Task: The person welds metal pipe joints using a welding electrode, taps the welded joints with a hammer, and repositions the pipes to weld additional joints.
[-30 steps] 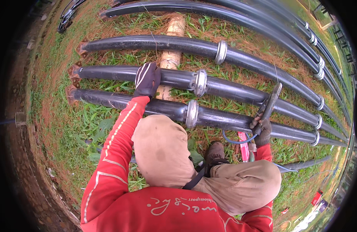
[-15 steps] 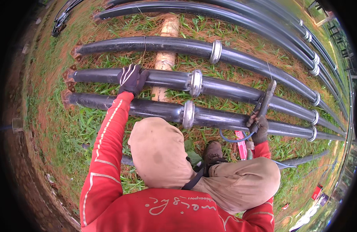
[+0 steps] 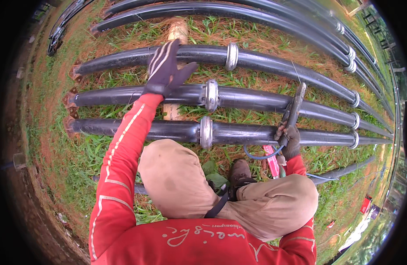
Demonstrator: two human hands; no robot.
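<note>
My left hand (image 3: 167, 70), in a dark striped glove, is open over the upper of the three nearest black pipes (image 3: 113, 58), fingers extended and thumb apart; contact is unclear. Below it lie the middle black pipe (image 3: 252, 99) and the nearest one (image 3: 168, 129), each with silver collar bands (image 3: 211, 95). My right hand (image 3: 286, 138), gloved with some fingertips showing, grips a dark tool like an electrode holder (image 3: 295, 107), with a thin rod pointing up and a blue cable hanging below. A pink-red packet (image 3: 271, 164) lies beneath that hand.
More black pipes (image 3: 208, 9) run across the back. A pale log (image 3: 177, 28) lies under the pipes on grass (image 3: 102, 163). My boot (image 3: 239, 172) is below the pipes. Dark cables (image 3: 62, 28) lie at the back left, a red item (image 3: 365, 204) at lower right.
My left hand has left the middle pipe and moved up toward the pipe beyond it, fingers spreading. The pipes have shifted left in view. My right hand still holds the tool.
</note>
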